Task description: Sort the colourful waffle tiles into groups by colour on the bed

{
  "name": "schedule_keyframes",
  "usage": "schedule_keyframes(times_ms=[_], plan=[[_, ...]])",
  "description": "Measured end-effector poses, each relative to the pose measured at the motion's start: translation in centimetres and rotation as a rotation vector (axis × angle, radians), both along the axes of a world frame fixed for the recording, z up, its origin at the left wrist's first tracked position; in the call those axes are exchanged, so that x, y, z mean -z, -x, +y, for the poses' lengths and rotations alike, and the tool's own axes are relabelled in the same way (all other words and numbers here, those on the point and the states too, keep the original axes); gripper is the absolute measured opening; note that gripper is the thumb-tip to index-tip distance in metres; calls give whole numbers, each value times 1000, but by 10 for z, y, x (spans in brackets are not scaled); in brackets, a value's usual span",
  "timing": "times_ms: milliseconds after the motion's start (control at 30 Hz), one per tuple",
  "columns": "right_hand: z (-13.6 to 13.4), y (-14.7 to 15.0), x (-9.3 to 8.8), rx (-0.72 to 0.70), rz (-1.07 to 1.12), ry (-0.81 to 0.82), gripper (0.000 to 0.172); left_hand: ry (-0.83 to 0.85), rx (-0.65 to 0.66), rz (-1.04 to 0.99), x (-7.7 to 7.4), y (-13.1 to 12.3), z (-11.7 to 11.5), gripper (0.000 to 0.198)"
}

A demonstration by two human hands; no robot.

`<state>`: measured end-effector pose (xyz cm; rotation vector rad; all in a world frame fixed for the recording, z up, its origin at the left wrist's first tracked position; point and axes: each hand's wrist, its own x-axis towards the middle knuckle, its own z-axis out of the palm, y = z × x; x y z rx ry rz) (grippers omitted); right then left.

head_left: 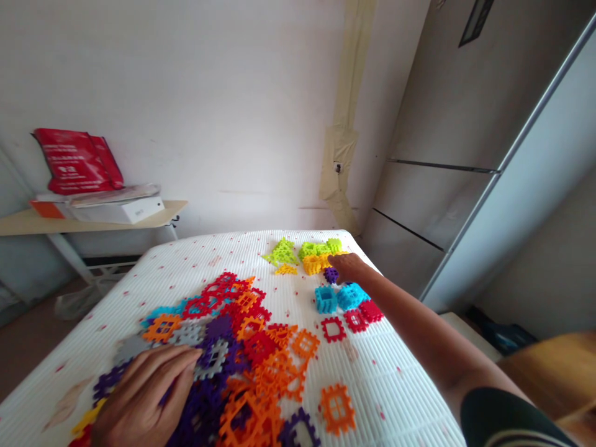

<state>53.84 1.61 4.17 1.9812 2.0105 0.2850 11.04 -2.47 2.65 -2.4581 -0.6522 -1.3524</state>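
Note:
My left hand (146, 394) is low over a pile of notched plastic building pieces, fingers bent together. Its fingertips pinch the edge of a grey square window piece (215, 359), with purple pieces (198, 403) around it. My right hand (349, 268) reaches to the far right of the table, its fingers closed around a purple piece (331, 275) and partly hiding it. Right beside that hand stands a row of yellow pieces (315, 264), with lime-green pieces (314, 249) behind. Blue pieces (325, 300) lie nearer me, then red squares (333, 329).
Orange pieces (274, 372) and red pieces (223, 288) spread through the pile. A lone orange square (338, 408) lies apart. The table (400, 397) has a white ribbed cover. A side desk (172, 212) holds a red bag (77, 161); a refrigerator (437, 124) stands right.

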Motion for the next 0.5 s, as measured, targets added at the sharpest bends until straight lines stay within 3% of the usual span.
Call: schedule_keyframes(times_ms=[300,500], plan=[[-1,8,8,5,2,-25,55,3,-12,-14,-2,0,-1,9],[-20,7,-22,79,107,-93,49,-3,-14,-14,1,4,0,12]])
